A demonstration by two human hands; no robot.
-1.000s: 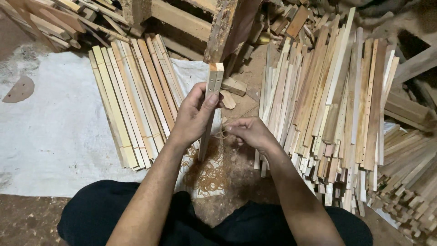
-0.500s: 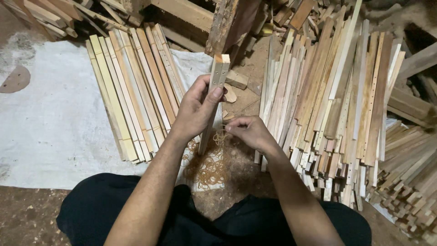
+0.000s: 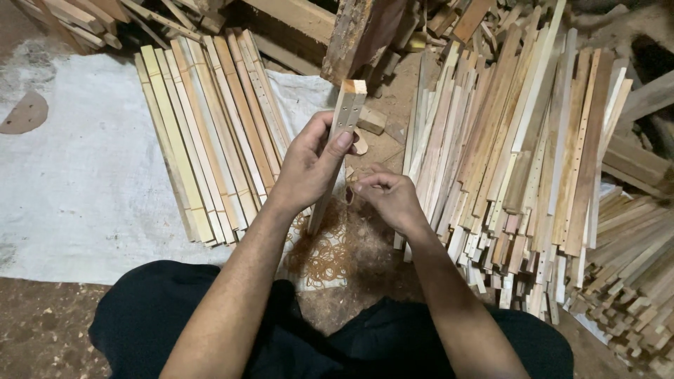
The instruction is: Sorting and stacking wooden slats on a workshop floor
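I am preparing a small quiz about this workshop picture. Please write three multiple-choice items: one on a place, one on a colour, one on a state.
1. Where does the rubber band heap lie?
A. before the knees
B. on the right slat pile
C. on the far beam

2. What colour is the sheet on the floor?
A. blue
B. white
C. black

3. How does the left hand hold the paired slats?
A. flat on the ground
B. fingers wrapped round, upright
C. not touching

Answers: 1 A, it lies between the legs; 2 B, pale cloth; 3 B, fingers closed round them.
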